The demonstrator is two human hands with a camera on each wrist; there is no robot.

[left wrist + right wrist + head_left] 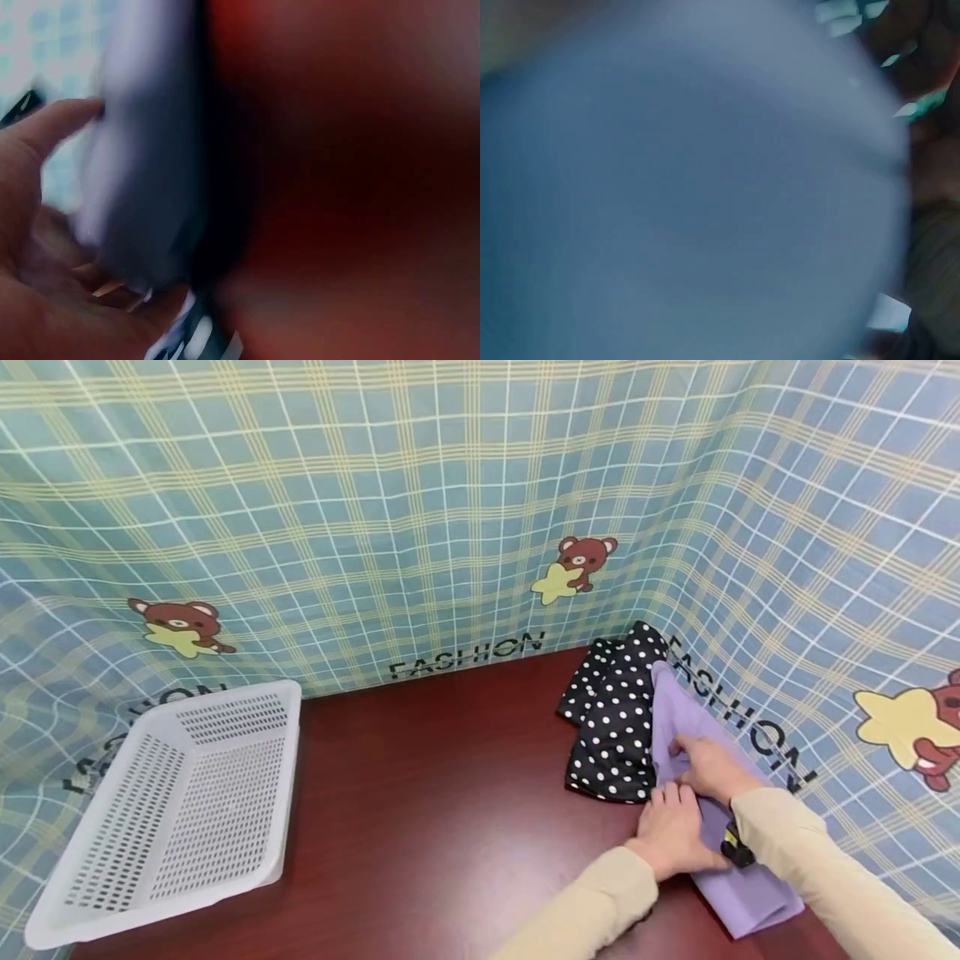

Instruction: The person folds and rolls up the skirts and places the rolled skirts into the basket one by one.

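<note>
Both hands are on the lilac cloth (738,877) at the right end of the table. The left hand (675,835) lies on its near-left edge with the fingers bent over the fabric and seems to pinch a fold there; the left wrist view, badly blurred, shows the thumb and curled fingers either side of a pale lilac edge, so a pinch is my best reading. The right hand (708,768) sits just beyond it on the same cloth, fingers curled down into the material and gathering it.

To do this well, I judge that the two hands should keep hold of the same layer and draw the fabric taut between them, so the fold comes out flat, not bunched. They should also lift the lilac piece free of the garment beneath, so that it does not drag along.

The cloth is plain, soft and matt, a long strip running from the back corner toward the near edge, with a smooth rounded fold at its near end. Its far part overlaps a black polka-dot garment (615,718), which lies crumpled against the checked backdrop (450,510). The right wrist view is filled with out-of-focus lilac and tells nothing more.

On the dark red table (450,793), well apart at the left end, stands a white perforated basket (105,893), tilted against the backdrop.
</note>
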